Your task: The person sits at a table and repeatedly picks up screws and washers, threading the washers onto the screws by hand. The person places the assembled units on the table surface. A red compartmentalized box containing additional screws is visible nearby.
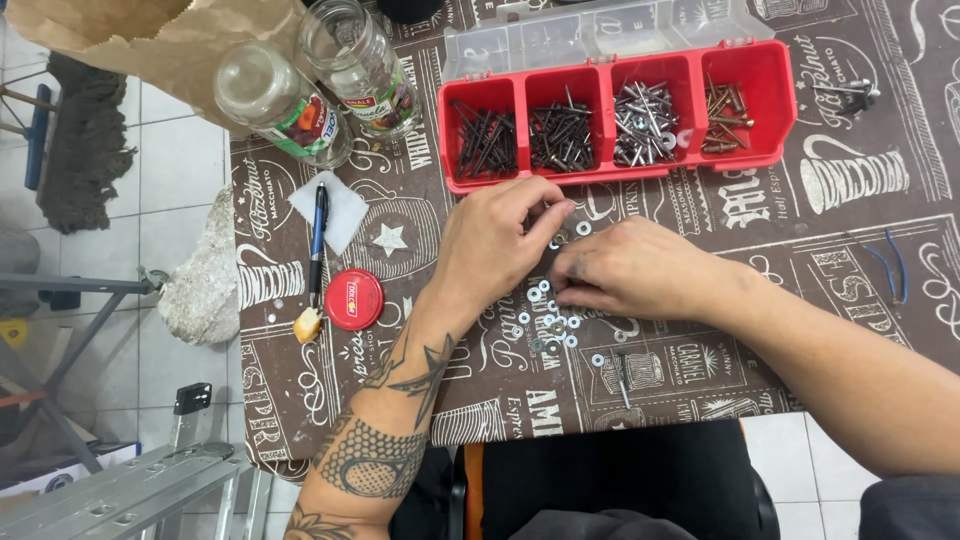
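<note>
My left hand (497,243) and my right hand (630,270) meet over a scatter of small metal washers (552,323) on the brown printed tablecloth (830,250). Both hands have their fingertips down among the washers and seem to be pinching small pieces, though the fingers hide what is between them. Just beyond the hands stands a red compartment tray (780,100) with several sections of dark screws, silver screws and brown nails. Its clear lid (600,35) lies open behind it.
Two glass jars (320,85) stand at the back left, beside a brown paper bag (150,40). A blue pen (318,235), a white pad (345,205) and a red jar lid (354,299) lie to the left. A blue wire (893,265) lies right. An aluminium ladder (120,490) is below left.
</note>
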